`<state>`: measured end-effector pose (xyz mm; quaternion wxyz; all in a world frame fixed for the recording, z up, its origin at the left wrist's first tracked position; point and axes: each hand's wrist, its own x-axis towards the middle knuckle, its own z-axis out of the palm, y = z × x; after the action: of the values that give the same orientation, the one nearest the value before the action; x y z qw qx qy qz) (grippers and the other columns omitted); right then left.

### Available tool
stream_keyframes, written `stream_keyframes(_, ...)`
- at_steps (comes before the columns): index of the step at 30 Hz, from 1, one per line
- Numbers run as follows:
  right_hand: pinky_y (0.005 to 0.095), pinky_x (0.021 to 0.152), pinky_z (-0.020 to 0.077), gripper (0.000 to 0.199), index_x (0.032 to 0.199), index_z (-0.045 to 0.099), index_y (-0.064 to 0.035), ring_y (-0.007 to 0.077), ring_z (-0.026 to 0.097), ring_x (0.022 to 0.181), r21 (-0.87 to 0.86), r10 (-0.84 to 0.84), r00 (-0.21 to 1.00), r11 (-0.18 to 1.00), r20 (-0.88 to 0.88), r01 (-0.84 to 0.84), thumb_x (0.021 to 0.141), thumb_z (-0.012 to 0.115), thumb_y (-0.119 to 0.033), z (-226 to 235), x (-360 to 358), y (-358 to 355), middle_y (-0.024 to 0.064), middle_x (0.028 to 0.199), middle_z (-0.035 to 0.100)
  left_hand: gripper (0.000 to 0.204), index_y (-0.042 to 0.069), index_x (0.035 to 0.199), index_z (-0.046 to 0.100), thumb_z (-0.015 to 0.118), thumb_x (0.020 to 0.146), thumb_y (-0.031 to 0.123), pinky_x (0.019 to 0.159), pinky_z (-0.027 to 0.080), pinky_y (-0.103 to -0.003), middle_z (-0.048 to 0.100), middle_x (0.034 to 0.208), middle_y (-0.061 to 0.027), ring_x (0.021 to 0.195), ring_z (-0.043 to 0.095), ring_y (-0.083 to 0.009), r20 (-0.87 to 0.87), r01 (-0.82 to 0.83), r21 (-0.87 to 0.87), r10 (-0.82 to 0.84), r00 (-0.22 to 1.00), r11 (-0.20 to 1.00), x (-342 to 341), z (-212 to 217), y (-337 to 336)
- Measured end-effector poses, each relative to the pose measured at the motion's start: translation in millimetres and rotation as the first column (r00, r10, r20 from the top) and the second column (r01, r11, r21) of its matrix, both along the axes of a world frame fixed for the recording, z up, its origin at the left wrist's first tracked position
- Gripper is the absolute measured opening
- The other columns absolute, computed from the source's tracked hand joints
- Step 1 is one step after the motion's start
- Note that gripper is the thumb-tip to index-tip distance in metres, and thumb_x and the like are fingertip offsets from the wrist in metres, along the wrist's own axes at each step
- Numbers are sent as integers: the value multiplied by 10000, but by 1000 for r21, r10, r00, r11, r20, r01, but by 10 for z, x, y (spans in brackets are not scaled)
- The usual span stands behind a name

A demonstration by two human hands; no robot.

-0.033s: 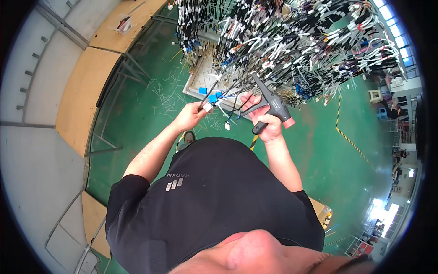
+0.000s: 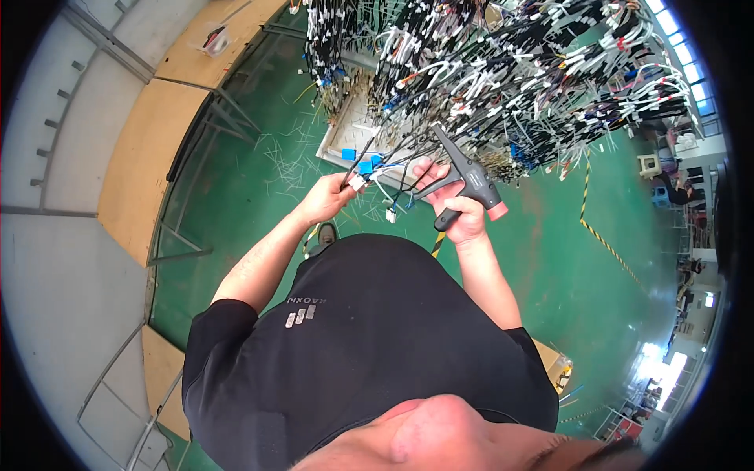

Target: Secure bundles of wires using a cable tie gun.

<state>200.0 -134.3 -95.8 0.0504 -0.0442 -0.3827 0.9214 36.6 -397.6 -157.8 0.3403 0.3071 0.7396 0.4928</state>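
Left hand (image 2: 328, 198) closed, pinching a thin bundle of wires (image 2: 386, 161) just below the hanging harness mass (image 2: 503, 71); white connector (image 2: 357, 182) and blue tags (image 2: 366, 166) right at the fingertips. Bundle pulled out sideways from the mass, probably to isolate it for the tool.

Right hand (image 2: 463, 213) wrapped around black grip of pistol-shaped cable-tie gun (image 2: 471, 182); nose angled up-left into the held wires, red end cap facing away to the right. Index finger extended along trigger side; squeeze or not, cannot tell.

Both hands raised in front of chest, over green floor (image 2: 550, 275) scattered with pale offcuts (image 2: 287, 157). Wooden bench edge (image 2: 141, 157) well to the left.

Versus earlier frame: no discernible change; same grips, same tool angle, same bundle position.
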Motion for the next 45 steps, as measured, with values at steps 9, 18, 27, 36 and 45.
stream_keyframes(9,485,1186,432,519,1304,578,-41,283,589,1333,350,-123,991,928,-46,131,797,689,-44,-333,554,384,157,1378,609,307,105,1337,733,614,1095,251,734,463,-256,607,878,63,789,520,-62,76,-39,-41,42,996,998,301,28,80)
stream_keyframes(18,413,975,538,423,1219,685,5,347,692,1079,933,188,982,352,2,-70,845,750,-181,35,960,321,160,1161,704,303,59,1222,770,633,1086,293,684,432,-255,579,830,59,746,481,-50,267,-206,6,197,943,978,711,154,209)
stream_keyframes(27,397,975,521,442,1264,684,1,288,689,1073,833,283,959,525,26,-177,876,774,-191,-260,972,282,137,1153,706,271,31,1025,782,624,1077,245,636,408,-248,539,707,73,682,461,-34,141,-247,-136,265,954,959,921,594,227)
stream_keyframes(36,432,1142,479,579,1442,627,15,233,662,1230,513,248,958,809,144,-287,892,769,-97,-241,1081,116,105,1326,698,282,53,1013,830,683,1052,290,745,522,-289,704,807,16,761,595,-66,9,-311,-219,320,947,925,988,678,197)
stream_keyframes(45,396,982,539,546,1327,671,8,290,699,1056,932,273,959,361,-75,-30,785,671,-57,-76,1027,176,139,1155,693,274,110,985,853,676,1003,318,526,354,-302,528,578,35,540,426,-61,-74,-339,-176,332,941,924,1066,682,186)
